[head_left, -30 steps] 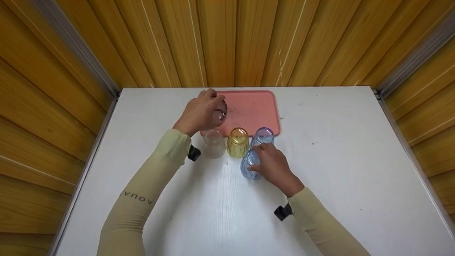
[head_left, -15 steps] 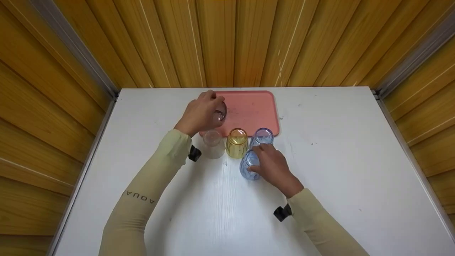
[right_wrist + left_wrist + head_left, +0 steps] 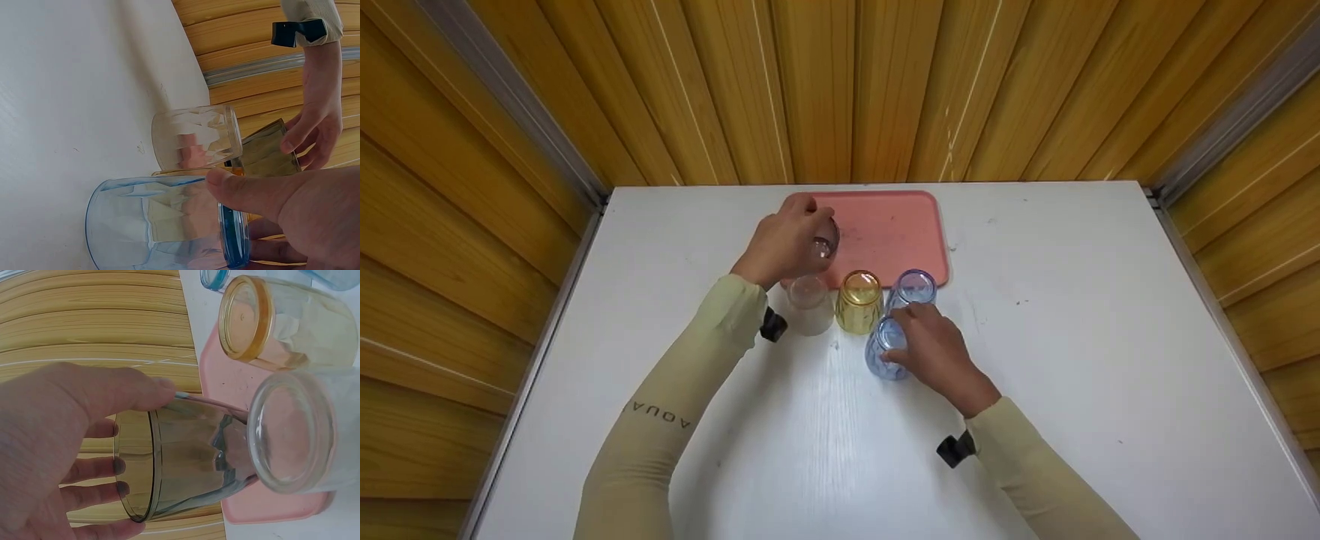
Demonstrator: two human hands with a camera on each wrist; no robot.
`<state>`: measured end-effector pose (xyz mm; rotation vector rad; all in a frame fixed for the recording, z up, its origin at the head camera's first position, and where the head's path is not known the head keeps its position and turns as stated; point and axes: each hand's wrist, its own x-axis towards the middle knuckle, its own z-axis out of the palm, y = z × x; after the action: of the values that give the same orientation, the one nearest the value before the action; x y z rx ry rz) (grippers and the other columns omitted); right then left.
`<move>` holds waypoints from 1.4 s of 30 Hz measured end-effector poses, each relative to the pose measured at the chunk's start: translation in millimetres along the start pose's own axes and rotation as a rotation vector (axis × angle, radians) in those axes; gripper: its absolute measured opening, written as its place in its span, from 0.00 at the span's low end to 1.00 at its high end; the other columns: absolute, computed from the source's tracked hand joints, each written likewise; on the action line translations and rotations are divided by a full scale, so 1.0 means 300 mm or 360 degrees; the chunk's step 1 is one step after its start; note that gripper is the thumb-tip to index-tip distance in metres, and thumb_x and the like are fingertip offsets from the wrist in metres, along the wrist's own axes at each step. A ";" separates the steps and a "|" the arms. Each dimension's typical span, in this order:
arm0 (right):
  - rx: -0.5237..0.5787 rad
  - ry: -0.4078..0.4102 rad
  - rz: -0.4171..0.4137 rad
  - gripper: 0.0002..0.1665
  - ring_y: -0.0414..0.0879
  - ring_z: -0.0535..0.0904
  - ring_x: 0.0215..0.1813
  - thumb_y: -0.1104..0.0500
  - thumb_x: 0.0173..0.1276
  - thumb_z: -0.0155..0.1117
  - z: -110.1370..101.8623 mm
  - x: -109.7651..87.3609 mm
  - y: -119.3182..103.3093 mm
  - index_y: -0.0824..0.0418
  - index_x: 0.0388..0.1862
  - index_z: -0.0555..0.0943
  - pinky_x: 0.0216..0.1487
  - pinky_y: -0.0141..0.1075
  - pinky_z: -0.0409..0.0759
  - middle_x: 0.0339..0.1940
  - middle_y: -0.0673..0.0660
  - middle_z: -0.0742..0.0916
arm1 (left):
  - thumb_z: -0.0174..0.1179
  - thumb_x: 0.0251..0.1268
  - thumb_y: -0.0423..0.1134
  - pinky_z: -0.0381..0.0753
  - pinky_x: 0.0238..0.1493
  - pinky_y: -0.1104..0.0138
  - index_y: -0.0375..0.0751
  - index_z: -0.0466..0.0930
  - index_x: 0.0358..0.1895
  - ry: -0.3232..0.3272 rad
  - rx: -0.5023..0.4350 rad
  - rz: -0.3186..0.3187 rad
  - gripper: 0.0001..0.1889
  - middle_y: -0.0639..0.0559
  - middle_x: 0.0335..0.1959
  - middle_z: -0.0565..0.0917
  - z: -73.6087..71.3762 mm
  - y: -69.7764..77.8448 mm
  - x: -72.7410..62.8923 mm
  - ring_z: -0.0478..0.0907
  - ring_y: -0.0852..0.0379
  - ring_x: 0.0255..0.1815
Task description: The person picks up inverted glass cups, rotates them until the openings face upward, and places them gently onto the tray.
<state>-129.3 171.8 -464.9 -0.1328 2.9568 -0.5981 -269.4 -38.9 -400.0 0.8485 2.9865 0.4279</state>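
Over the left part of the pink tray (image 3: 896, 229), my left hand (image 3: 784, 240) grips a smoky brown drinking glass (image 3: 188, 455), thumb on one side and fingers on the other. My right hand (image 3: 937, 352) holds a light blue glass (image 3: 121, 225) by its upper end, thumb against the near side; it is upside down at the front of the group. Beside it, along the tray's near edge, stand a clear glass (image 3: 811, 315), a yellow glass (image 3: 860, 311) and another blue glass (image 3: 916, 283), all base up. The right hand partly hides that second blue glass.
White table (image 3: 1072, 337) surface spreads around the glasses and tray. Yellow wood-look panels (image 3: 885, 90) rise behind and at both sides, with metal posts (image 3: 517, 90) at the corners. A black wrist camera (image 3: 773, 325) on the left wrist hangs near the clear glass.
The left hand's fingers have shifted slightly toward the near side, still holding the smoky glass. The right hand and the other glasses stay as they were.
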 end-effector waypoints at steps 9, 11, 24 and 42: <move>0.0009 0.0002 0.0004 0.41 0.56 0.76 0.60 0.50 0.51 0.78 0.001 0.002 0.002 0.62 0.63 0.75 0.59 0.49 0.79 0.61 0.62 0.77 | 0.70 0.51 0.44 0.77 0.58 0.49 0.51 0.73 0.61 -0.0022 -0.0031 -0.0033 0.30 0.44 0.60 0.70 0.012 -0.010 0.006 0.68 0.48 0.59; 0.0000 0.0007 -0.0002 0.41 0.56 0.76 0.60 0.50 0.51 0.78 0.003 0.001 0.003 0.62 0.62 0.75 0.59 0.49 0.80 0.61 0.62 0.78 | 0.70 0.51 0.44 0.77 0.57 0.49 0.51 0.73 0.61 -0.0017 -0.0039 -0.0035 0.30 0.44 0.59 0.71 0.016 -0.015 0.006 0.68 0.48 0.59; -0.0021 0.0006 -0.0002 0.41 0.57 0.76 0.60 0.50 0.51 0.78 0.006 0.006 0.001 0.62 0.63 0.76 0.59 0.49 0.80 0.61 0.62 0.78 | 0.72 0.49 0.43 0.78 0.56 0.50 0.51 0.73 0.61 -0.0047 -0.0057 -0.0074 0.32 0.45 0.58 0.71 0.029 -0.028 0.014 0.68 0.50 0.57; -0.0034 0.0012 -0.0017 0.41 0.56 0.76 0.60 0.50 0.51 0.78 0.007 0.002 0.004 0.62 0.63 0.75 0.58 0.48 0.80 0.61 0.62 0.78 | 0.74 0.47 0.47 0.77 0.60 0.50 0.51 0.70 0.65 -0.0097 -0.0113 -0.0142 0.38 0.45 0.60 0.70 0.065 -0.051 0.030 0.69 0.49 0.59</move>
<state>-129.7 172.0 -467.3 -0.1490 2.9725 -0.5697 -283.4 -41.8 -422.2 0.7066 2.9200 0.4924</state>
